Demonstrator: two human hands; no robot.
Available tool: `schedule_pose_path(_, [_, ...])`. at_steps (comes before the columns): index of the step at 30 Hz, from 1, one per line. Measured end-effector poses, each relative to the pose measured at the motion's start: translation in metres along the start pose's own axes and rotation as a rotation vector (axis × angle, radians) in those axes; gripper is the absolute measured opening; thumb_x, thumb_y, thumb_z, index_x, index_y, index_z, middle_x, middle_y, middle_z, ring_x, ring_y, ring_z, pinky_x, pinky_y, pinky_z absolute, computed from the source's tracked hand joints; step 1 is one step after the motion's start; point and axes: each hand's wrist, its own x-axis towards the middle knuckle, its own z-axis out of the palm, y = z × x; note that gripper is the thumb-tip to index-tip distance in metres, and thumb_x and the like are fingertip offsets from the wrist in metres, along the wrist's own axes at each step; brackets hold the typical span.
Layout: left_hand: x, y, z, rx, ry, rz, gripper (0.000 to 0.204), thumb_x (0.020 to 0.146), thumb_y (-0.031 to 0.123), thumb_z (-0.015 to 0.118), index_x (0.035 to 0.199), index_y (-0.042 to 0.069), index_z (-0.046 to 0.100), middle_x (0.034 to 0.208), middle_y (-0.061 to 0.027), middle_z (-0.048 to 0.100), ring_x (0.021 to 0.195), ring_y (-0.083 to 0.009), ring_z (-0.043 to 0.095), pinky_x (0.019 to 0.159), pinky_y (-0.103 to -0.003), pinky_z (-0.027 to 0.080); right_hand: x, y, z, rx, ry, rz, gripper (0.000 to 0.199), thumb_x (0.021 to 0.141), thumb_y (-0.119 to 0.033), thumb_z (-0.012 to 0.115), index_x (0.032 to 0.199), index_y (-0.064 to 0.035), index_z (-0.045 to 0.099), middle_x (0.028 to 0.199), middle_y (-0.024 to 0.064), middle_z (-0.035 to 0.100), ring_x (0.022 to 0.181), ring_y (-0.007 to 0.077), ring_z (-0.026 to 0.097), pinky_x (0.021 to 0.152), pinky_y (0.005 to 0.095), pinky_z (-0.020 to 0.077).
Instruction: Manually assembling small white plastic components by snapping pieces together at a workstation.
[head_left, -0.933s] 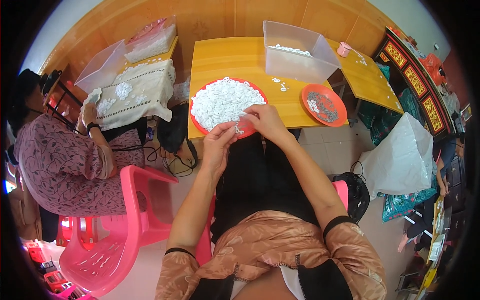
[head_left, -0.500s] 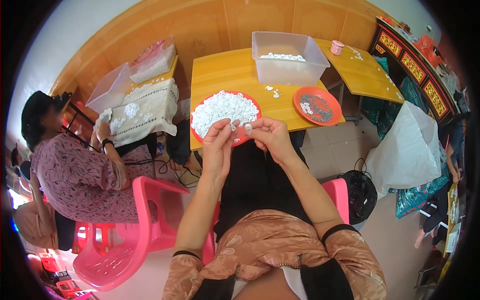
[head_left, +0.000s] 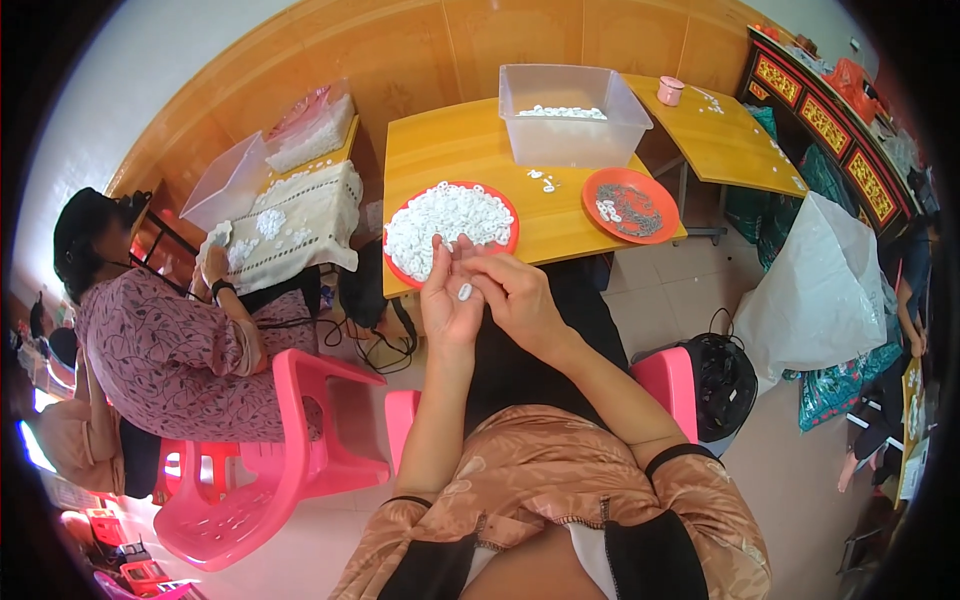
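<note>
Wood-panelled wall (head_left: 490,50) stands behind one yellow table (head_left: 440,145) bearing one clear bin (head_left: 575,146) and two round plates: one red plate (head_left: 516,238) heaped with white links (head_left: 440,212) (far too many to count), one orange plate (head_left: 668,228) with grey chain-like bits (head_left: 642,218). One white oval piece (head_left: 465,291) lies on the upturned, open palm of the left hand (head_left: 450,305). Above its fingers, the right hand (head_left: 520,300) curls, fingertips together; I cannot tell whether they grip anything.

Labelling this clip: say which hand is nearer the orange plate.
Right. In the picture, the right hand is below and left of the orange plate; the left hand is farther left. Neither touches it.
</note>
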Motion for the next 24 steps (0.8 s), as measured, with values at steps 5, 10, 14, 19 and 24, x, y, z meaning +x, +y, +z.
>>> schedule_pose_path(5, [0.000, 0.001, -0.003, -0.046, 0.042, 0.038, 0.020, 0.090, 0.011, 0.056, 0.109, 0.011, 0.055, 0.105, -0.0069, 0.055, 0.102, -0.0182, 0.053, 0.096, -0.037, 0.042, 0.000, -0.007, 0.001, -0.028, 0.002, 0.118, 0.012, 0.077, -0.005, 0.064, 0.088, 0.0003, 0.063, 0.079, 0.0147, 0.061, 0.068, 0.0284, 0.062, 0.061, 0.0322, 0.0485])
schedule_pose_path(10, [-0.010, 0.001, 0.015, 0.235, -0.009, 0.249, 0.022, 0.089, 0.012, 0.057, 0.111, 0.012, 0.052, 0.101, -0.0053, 0.058, 0.097, -0.0162, 0.056, 0.089, -0.036, 0.046, 0.002, -0.015, 0.005, -0.147, -0.143, 0.238, 0.020, 0.074, -0.018, 0.070, 0.082, -0.0010, 0.062, 0.072, 0.0123, 0.059, 0.061, 0.0266, 0.059, 0.055, 0.0337, 0.0453])
schedule_pose_path(14, [-0.018, -0.003, 0.020, 0.333, 0.028, 0.191, 0.022, 0.089, 0.016, 0.057, 0.110, 0.013, 0.049, 0.099, -0.0040, 0.057, 0.095, -0.0159, 0.056, 0.078, -0.032, 0.048, 0.002, -0.021, 0.009, -0.185, -0.133, 0.146, 0.022, 0.073, -0.019, 0.070, 0.081, -0.0007, 0.062, 0.069, 0.0123, 0.058, 0.059, 0.0263, 0.058, 0.055, 0.0335, 0.0443])
schedule_pose_path(19, [-0.020, -0.013, 0.021, 0.250, 0.007, 0.147, 0.019, 0.088, 0.010, 0.057, 0.106, 0.010, 0.051, 0.097, -0.0053, 0.056, 0.092, -0.0185, 0.057, 0.079, -0.030, 0.048, 0.003, -0.038, 0.002, -0.080, -0.193, 0.172, 0.012, 0.076, -0.003, 0.064, 0.088, 0.0001, 0.062, 0.080, 0.0162, 0.060, 0.069, 0.0296, 0.062, 0.061, 0.0336, 0.0479])
schedule_pose_path(24, [-0.020, -0.014, 0.023, 0.234, -0.063, 0.199, 0.012, 0.087, 0.006, 0.057, 0.099, 0.006, 0.055, 0.092, -0.0066, 0.059, 0.091, -0.0178, 0.059, 0.083, -0.028, 0.047, 0.005, -0.042, 0.003, -0.080, -0.216, 0.020, 0.015, 0.077, 0.004, 0.059, 0.092, 0.0042, 0.060, 0.088, 0.0177, 0.061, 0.079, 0.0308, 0.062, 0.072, 0.0334, 0.0482])
